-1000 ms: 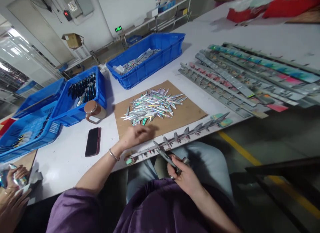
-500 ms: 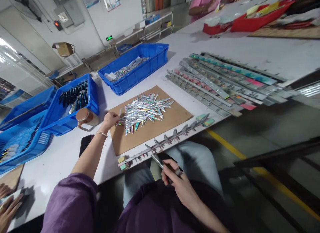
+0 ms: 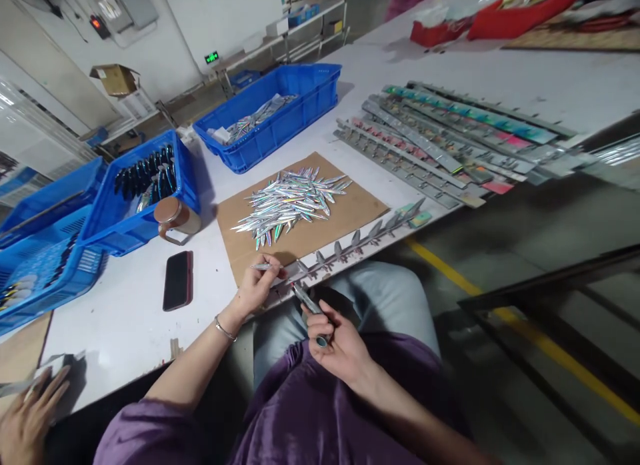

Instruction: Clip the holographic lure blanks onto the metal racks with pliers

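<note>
While the left hand (image 3: 257,286) is held at the near edge of the white surface (image 3: 125,318), just below the middle of the frame, a single shiny metal lure (image 3: 261,266) is pinched between its fingertips, the grip clamped on it. Just right of it and lower, over the lap, the right hand (image 3: 336,342) is closed around a slim metal tool (image 3: 307,300), whose tip is pointed up and left towards the lure. Above the left hand, a heap of the same shiny lures (image 3: 290,202) is spread on a brown cardboard sheet (image 3: 350,215) at the centre of the frame. Along the near edge of the surface, a strip with hooked pieces (image 3: 360,238) is laid. A black phone (image 3: 177,280) is seen left of the cardboard, with a brown jar (image 3: 175,218) above it. Blue crates (image 3: 270,135) are set at upper centre and at left. Long metal strips (image 3: 440,142) are laid at upper right. Another person's hand (image 3: 27,422) is seen at lower left.
</note>
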The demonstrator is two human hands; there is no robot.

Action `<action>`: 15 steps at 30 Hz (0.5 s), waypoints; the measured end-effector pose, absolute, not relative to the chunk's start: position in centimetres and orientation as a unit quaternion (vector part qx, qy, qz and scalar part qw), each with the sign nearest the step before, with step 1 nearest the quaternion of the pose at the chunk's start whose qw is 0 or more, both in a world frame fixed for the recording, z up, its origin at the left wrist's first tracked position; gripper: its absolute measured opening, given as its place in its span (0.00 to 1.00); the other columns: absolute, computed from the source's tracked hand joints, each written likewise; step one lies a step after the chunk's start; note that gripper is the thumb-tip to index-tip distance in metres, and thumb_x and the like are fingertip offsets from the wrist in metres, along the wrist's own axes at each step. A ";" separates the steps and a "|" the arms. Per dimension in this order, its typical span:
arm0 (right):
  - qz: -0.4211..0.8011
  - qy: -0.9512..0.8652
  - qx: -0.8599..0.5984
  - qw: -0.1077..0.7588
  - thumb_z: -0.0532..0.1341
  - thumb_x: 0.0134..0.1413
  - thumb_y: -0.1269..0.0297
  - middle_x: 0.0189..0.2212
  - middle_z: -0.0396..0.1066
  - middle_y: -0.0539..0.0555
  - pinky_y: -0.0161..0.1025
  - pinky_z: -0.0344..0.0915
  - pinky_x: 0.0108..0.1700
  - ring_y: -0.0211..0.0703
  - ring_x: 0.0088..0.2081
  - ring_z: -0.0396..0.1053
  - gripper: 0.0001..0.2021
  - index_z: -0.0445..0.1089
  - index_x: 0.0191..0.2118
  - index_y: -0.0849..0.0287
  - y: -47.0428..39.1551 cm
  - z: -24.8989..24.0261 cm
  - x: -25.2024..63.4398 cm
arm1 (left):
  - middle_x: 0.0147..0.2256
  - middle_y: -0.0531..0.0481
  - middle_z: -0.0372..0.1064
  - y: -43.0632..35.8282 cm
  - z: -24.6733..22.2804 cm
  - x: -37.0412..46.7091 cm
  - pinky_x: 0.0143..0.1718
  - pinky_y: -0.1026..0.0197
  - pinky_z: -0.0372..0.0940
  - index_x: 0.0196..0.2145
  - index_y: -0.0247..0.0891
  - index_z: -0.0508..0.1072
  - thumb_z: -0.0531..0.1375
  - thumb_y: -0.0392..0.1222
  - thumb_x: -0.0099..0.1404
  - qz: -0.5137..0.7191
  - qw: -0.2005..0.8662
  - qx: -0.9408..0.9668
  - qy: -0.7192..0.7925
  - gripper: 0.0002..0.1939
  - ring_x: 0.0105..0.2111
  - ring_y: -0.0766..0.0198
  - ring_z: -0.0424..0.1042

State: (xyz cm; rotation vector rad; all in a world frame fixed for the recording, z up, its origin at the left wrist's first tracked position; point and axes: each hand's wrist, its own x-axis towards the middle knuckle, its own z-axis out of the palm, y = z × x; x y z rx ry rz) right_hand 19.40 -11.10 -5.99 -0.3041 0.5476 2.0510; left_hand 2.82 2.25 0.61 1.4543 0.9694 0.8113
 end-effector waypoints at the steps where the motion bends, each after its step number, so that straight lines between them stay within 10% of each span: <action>1: 0.839 0.199 -0.130 0.490 0.66 0.64 0.62 0.21 0.59 0.38 0.25 0.45 0.21 0.25 0.19 0.59 0.12 0.67 0.47 0.63 -11.1 -6.3 19.1 | 0.34 0.48 0.77 2.3 0.4 2.7 0.44 0.58 0.71 0.41 0.37 0.70 0.67 0.61 0.66 0.354 0.567 0.619 0.413 0.24 0.36 0.62 0.78; 6: 0.672 -0.192 -0.435 0.568 0.62 0.65 0.46 0.28 0.70 0.48 0.32 0.55 0.25 0.37 0.26 0.66 0.17 0.70 0.46 0.55 -11.4 -6.9 18.3 | 0.36 0.49 0.75 2.3 0.0 2.5 0.42 0.60 0.69 0.40 0.36 0.74 0.66 0.59 0.67 0.366 0.532 0.649 0.402 0.21 0.35 0.64 0.75; 15: 0.179 -0.632 -0.659 0.367 0.55 0.68 0.63 0.40 0.81 0.60 0.44 0.66 0.40 0.53 0.38 0.79 0.16 0.70 0.56 0.58 -12.1 -6.3 18.4 | 0.35 0.47 0.79 1.9 0.4 2.5 0.41 0.60 0.69 0.36 0.37 0.78 0.63 0.57 0.71 0.311 0.429 0.763 0.370 0.19 0.35 0.62 0.76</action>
